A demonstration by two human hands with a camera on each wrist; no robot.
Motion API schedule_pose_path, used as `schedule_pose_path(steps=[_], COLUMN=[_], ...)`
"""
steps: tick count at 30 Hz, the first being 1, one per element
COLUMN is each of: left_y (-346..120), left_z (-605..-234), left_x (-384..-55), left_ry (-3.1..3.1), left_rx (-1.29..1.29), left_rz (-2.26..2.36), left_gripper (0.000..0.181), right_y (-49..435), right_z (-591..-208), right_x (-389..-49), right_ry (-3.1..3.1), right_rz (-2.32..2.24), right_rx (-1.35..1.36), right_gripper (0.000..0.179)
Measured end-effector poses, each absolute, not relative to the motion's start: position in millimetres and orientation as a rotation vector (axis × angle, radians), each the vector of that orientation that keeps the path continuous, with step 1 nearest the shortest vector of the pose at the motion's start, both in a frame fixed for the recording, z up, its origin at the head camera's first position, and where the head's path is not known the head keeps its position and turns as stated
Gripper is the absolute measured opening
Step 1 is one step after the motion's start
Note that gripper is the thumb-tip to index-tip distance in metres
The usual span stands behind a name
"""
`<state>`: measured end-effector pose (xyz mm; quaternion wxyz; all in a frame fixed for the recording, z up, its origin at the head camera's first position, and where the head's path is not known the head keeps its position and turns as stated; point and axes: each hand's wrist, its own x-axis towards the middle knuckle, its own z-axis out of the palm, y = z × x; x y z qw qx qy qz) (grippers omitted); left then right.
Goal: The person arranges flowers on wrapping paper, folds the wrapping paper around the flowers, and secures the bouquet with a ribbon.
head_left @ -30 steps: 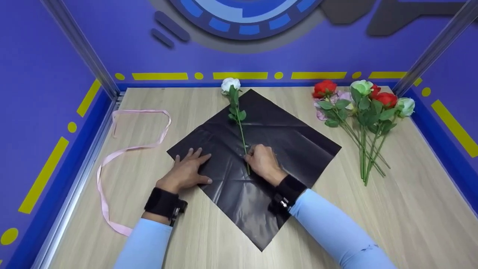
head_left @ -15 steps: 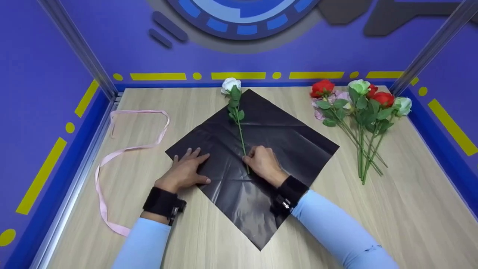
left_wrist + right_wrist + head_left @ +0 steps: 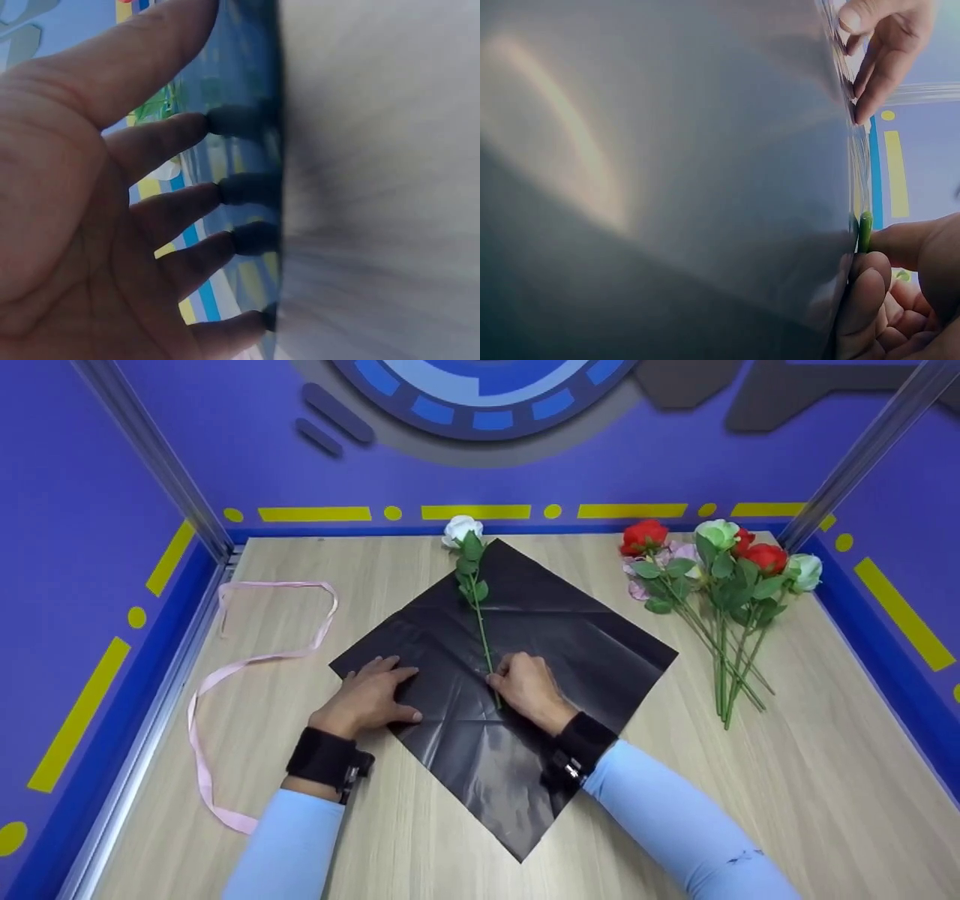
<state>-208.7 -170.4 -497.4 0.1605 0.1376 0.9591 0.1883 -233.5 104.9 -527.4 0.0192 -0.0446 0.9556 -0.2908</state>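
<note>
White rose (image 3: 475,598) slants through the upper middle of the frame, its bloom past the upper-left edge of the black sheet (image 3: 600,649) and close to the far edge of the table (image 3: 832,750). I pinch its stem (image 3: 484,637) near the lower end with the thumb and curled fingers of my right hand (image 3: 529,686), a short green tip showing below. My left hand (image 3: 366,694) is spread wide, gripping nothing, fingertips on the sheet by its left corner. Tabletop separates the sheet from the pink ribbon (image 3: 251,661) at frame left and the flower pile (image 3: 731,585) at upper right.
</note>
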Motion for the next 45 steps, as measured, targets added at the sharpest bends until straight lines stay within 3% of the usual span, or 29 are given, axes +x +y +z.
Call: schedule_pose_path(steps=[6, 14, 20, 34, 40, 45], left_y=[-153.0, -136.3, -135.4, -138.0, -142.4, -142.3], left_z=[-495.3, -499.1, -502.4, -504.1, -505.0, -505.1], left_x=[-217.0, -226.5, -227.7, -230.5, -239.9, -245.3], left_ry=[2.830, 2.770, 2.727, 2.767, 2.824, 2.771], left_rx=[0.384, 0.463, 0.441, 0.468, 0.501, 0.500], left_rz=[0.504, 0.524, 0.506, 0.499, 0.510, 0.510], left_gripper=[0.078, 0.095, 0.099, 0.095, 0.087, 0.102], right_y=[106.1, 107.2, 107.4, 115.8, 132.2, 161.8], right_z=[-527.2, -527.9, -528.1, -528.8, -526.3, -524.8], right_x=[-233.5, -233.4, -233.0, -232.0, -230.5, -230.2], right_ry=[2.966, 2.969, 2.966, 2.942, 2.927, 2.963], right_rz=[-0.917, -0.930, -0.940, -1.029, -1.017, -1.012], right_rx=[-0.133, -0.146, -0.130, -0.095, -0.045, -0.051], right_gripper=[0.019, 0.020, 0.022, 0.034, 0.027, 0.021])
